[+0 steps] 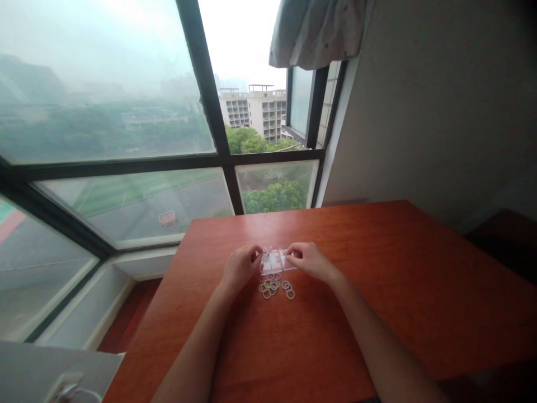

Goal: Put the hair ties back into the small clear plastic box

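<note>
Clear packet (pixel 274 261), small and with a pinkish tint, sits on the red-brown table (pixel 377 291), a little past the table's middle from where I watch, and both hands are on it. I see the left hand (pixel 241 268) at the packet's 9 o'clock, fingers curled in and pinched on that edge. The right hand (pixel 308 260) is at its 3 o'clock, fingertips closed on the opposite edge. The hands are apart, with only the packet between them. At the packet's 6 o'clock, just beside it, a loose cluster of small pale rings (pixel 274 286) lies flat on the wood, several touching one another. What the packet contains is too small for me to tell. At 12 o'clock beyond the table stands a dark-framed window (pixel 210 112), and a grey curtain (pixel 319 31) hangs bunched at 1 o'clock.
</note>
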A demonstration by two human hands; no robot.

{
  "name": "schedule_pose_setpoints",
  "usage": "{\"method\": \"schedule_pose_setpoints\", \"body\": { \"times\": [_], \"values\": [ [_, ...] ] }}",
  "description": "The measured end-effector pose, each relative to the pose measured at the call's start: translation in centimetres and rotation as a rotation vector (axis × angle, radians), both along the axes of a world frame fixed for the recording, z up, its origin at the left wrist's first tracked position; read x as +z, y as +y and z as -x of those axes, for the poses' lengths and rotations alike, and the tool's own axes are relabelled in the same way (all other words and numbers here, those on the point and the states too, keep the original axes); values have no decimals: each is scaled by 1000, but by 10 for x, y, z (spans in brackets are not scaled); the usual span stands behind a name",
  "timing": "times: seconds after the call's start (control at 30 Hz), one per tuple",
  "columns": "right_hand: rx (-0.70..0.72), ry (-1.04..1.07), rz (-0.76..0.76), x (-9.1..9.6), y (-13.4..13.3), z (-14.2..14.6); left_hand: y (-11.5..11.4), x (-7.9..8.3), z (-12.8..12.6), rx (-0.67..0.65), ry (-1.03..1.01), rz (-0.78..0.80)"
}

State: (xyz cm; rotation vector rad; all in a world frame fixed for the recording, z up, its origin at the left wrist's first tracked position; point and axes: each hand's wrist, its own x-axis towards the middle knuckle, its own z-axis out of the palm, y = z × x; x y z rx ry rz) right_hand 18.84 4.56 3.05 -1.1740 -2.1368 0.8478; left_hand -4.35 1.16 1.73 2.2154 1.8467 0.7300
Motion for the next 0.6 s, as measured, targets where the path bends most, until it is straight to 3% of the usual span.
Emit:
{"method": "schedule_pose_setpoints", "body": {
  "times": [0.27, 0.6],
  "values": [
    [139, -135, -7, 10, -14, -1, -5, 17, 0, -137, 6, 40],
    [185, -312, -56, 5, -24, 9, -12, 29, -3, -155, 60, 42]
  ]
}}
